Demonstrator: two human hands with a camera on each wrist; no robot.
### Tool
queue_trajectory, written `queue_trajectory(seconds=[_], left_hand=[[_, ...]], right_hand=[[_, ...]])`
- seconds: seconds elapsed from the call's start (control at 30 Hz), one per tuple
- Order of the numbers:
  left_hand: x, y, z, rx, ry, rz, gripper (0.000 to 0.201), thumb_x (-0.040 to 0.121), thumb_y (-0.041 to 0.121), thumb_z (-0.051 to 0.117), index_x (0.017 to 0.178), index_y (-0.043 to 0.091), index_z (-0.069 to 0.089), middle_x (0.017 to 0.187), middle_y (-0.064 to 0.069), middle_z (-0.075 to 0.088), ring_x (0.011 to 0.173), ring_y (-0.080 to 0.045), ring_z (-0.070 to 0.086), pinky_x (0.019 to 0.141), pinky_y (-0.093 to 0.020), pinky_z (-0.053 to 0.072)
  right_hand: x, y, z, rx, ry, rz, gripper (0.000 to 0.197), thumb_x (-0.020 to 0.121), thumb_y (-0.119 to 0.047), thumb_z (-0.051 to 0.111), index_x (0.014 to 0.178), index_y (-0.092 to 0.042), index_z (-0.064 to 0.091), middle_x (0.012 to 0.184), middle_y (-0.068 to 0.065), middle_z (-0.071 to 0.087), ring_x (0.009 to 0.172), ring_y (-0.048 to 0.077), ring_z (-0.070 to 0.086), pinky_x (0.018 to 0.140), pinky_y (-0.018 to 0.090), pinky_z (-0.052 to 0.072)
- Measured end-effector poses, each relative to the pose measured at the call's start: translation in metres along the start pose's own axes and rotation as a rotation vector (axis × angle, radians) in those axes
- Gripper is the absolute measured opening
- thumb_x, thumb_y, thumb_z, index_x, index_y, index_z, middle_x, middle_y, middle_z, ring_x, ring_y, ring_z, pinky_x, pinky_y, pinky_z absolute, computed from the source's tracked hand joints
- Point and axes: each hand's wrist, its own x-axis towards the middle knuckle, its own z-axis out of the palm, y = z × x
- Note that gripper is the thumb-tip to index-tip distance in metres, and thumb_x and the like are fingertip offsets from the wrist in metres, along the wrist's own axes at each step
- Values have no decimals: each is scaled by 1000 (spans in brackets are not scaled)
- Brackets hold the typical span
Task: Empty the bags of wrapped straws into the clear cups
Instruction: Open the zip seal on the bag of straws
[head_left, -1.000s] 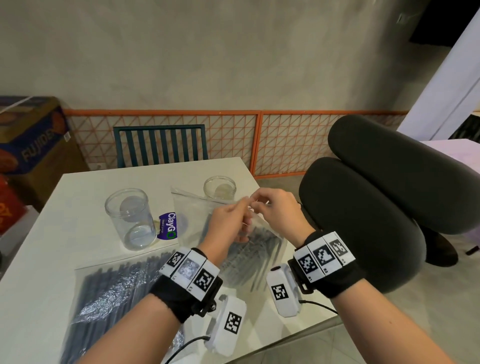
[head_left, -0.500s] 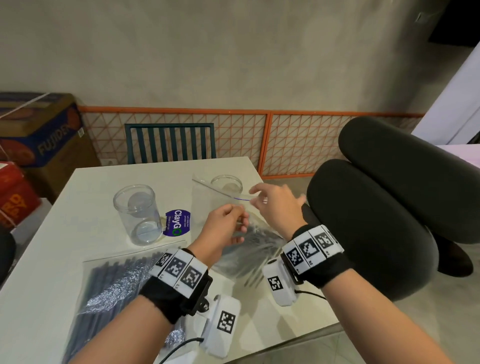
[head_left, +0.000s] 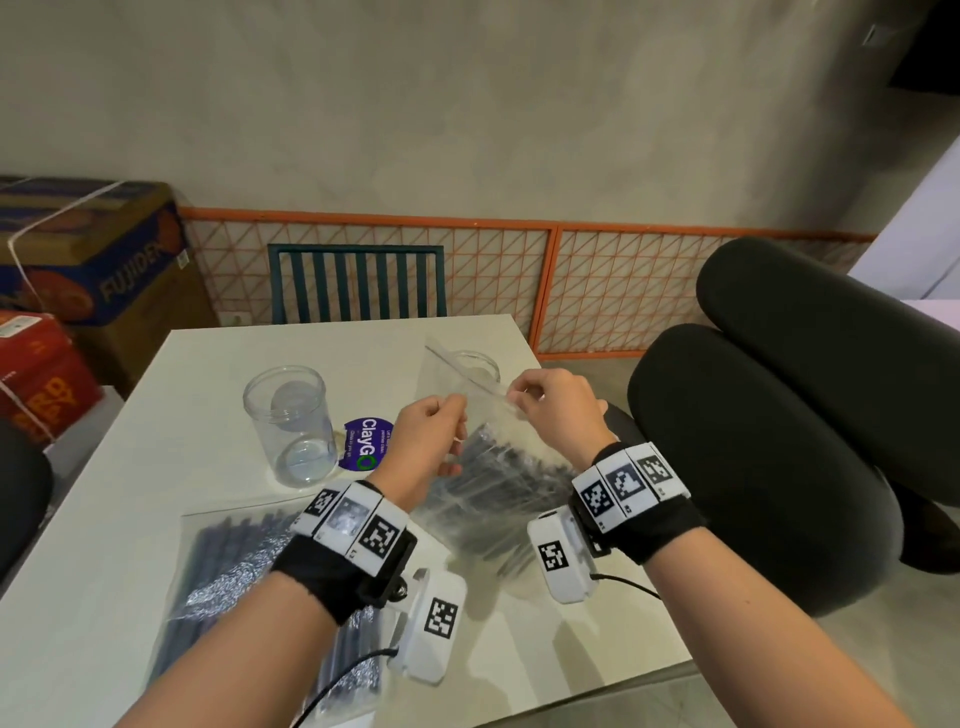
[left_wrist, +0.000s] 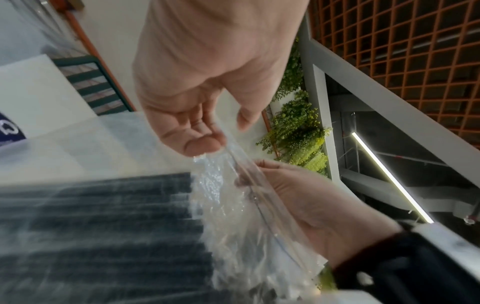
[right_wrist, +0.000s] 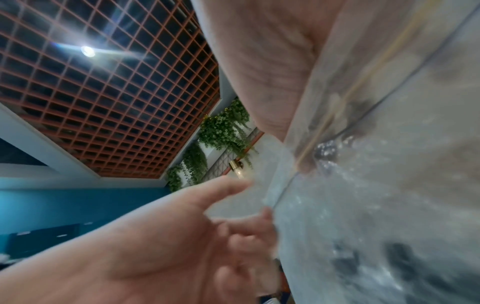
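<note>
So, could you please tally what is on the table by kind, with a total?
Clear cups: 2, the near one and the far one behind the held bag.
Bags of wrapped straws: 2, one held in both hands, one lying flat.
Purple stickers: 1.
Total: 5.

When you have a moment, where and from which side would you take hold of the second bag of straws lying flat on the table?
Probably pinch the flat bag at its far edge, nearest the big cup, coming from above. The straws lie lengthwise, leaving empty film there that fingers could likely gather; the near end is hidden under the left wrist.
</note>
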Motion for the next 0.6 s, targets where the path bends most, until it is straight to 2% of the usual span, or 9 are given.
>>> queue_trajectory(seconds=[0.07,0.1,0.2,0.33,0.4,0.47,0.53,0.6], left_hand=[[2,4,1,43,-59,-28,27,92,36,52,88,10,57,69,-1,54,53,-11,48,44,-22,44],[5,6,1,43,-87,-30,27,93,36,52,90,10,57,70,-1,54,52,-11,49,45,-22,44],[8,5,-3,18,-117,-22,20,96,22,48,80,12,54,66,-1,50,46,-8,46,42,-20,43],[-2,-5,-12,-22,-150,-110,17,92,14,50,75,11,54,61,0,48,51,-11,45,43,-20,44],[-8,-6,-13,3,-146,-145,16,89,12,51,74,11,55,59,-1,48,50,-12,45,45,-20,43],[-6,-2,-14,107,-55,-115,17,89,19,53,74,11,55,60,-1,50,50,-13,46,45,-21,42],[5,4,-19,259,87,-18,25,89,31,55,73,13,51,65,-2,52,55,-15,49,44,-22,41],[18,11,-25,364,168,62,27,89,32,55,69,15,47,68,-3,51,61,-20,50,43,-23,38]], right_hand=[[-2,-5,4,-8,-47,-63,14,92,-32,55,92,-28,68,80,-9,61,88,15,52,85,40,29],[-3,-7,6,-15,-58,-89,13,91,-33,55,91,-28,68,78,-9,61,87,14,51,84,39,28],[1,-7,8,-13,-34,-75,14,92,-32,54,91,-27,67,76,-8,60,88,15,53,85,40,31],[14,3,7,30,37,68,21,92,-19,48,81,-26,65,74,-4,61,83,19,53,96,47,37],[16,4,8,35,12,55,20,92,-21,49,79,-28,63,66,-7,56,79,18,52,97,48,36],[11,0,9,34,-60,-29,14,93,-30,51,86,-28,63,62,-11,52,78,15,51,89,43,34],[3,-5,9,30,-97,-122,14,92,-37,52,92,-32,64,62,-11,50,77,12,49,81,38,30],[-1,-8,10,11,-104,-177,17,92,-40,52,92,-31,66,59,-13,46,76,10,46,82,39,30]])
